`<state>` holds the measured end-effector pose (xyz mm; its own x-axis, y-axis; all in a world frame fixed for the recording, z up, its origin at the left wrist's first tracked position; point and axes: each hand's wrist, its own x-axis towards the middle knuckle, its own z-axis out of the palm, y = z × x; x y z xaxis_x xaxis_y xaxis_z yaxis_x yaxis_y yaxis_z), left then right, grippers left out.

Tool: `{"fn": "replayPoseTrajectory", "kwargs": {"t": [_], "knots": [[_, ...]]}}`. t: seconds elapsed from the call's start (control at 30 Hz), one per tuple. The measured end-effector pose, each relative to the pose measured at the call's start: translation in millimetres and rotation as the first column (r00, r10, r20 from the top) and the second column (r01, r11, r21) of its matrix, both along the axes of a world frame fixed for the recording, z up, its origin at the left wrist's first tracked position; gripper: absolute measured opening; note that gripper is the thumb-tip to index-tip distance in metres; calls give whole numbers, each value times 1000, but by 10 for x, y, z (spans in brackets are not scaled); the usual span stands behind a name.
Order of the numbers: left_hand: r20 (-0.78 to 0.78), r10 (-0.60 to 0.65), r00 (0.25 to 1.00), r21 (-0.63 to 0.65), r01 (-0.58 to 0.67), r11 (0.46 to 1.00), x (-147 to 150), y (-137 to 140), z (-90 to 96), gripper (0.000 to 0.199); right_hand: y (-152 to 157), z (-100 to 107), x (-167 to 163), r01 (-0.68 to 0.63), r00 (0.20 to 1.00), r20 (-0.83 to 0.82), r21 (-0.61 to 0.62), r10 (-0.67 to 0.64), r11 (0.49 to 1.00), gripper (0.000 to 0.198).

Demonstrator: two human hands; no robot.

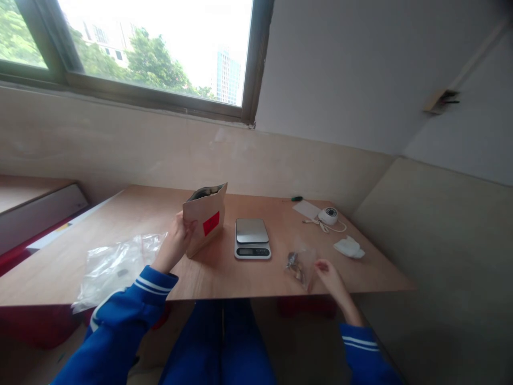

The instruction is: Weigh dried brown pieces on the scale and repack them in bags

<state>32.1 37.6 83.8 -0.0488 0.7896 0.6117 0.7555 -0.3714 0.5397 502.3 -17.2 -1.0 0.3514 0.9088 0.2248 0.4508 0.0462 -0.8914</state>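
Observation:
My left hand (178,238) grips the left edge of a brown paper pouch (206,227) with a red label. The pouch stands upright on the table, its top gaping, with some contents just showing inside. My right hand (328,275) is closed at the edge of a small clear plastic bag (308,262), its fingers pinching the film. Brownish and dark pieces, too small to name, lie in that bag near the table's front edge. Between the two hands sits a digital kitchen scale (252,238) with a bare metal plate.
Several clear plastic bags (116,267) lie at the left, under my left forearm. A white dome-shaped device (328,215) with a cord, a white card (306,209), a green-handled object (297,198) and crumpled white tissue (349,247) are at the right. A wall backs the wooden table (216,280).

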Motion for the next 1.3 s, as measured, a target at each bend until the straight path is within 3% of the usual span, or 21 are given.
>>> {"fn": "replayPoseTrajectory", "kwargs": {"t": [0.13,0.37,0.53,0.7,0.87,1.0,1.2,1.3], "knots": [[-5,-41,999,-29,41,999,-44,1,-86,35,14,-189,73,32,999,-23,-26,-32,999,14],[1,-40,999,-125,40,991,-142,24,-266,42,179,-195,145,94,994,-49,-24,-95,995,18],[52,-16,998,-62,20,998,-69,32,-397,41,190,-163,50,96,988,-120,-43,-100,994,33],[172,179,969,4,-182,983,149,-7,-583,43,134,-10,-105,-57,977,-209,-75,40,996,45],[230,317,920,34,-333,942,332,-20,-726,40,177,114,-227,-181,971,-161,-14,176,983,39],[213,319,924,65,-339,939,315,6,-865,43,250,26,-400,-362,929,-72,4,362,932,36],[261,294,919,40,-315,948,226,37,-981,48,286,-104,-595,-505,861,-19,-166,509,847,69],[266,306,914,31,-326,945,226,33,-979,49,277,-49,-612,-545,831,-30,-244,555,802,71]]}}
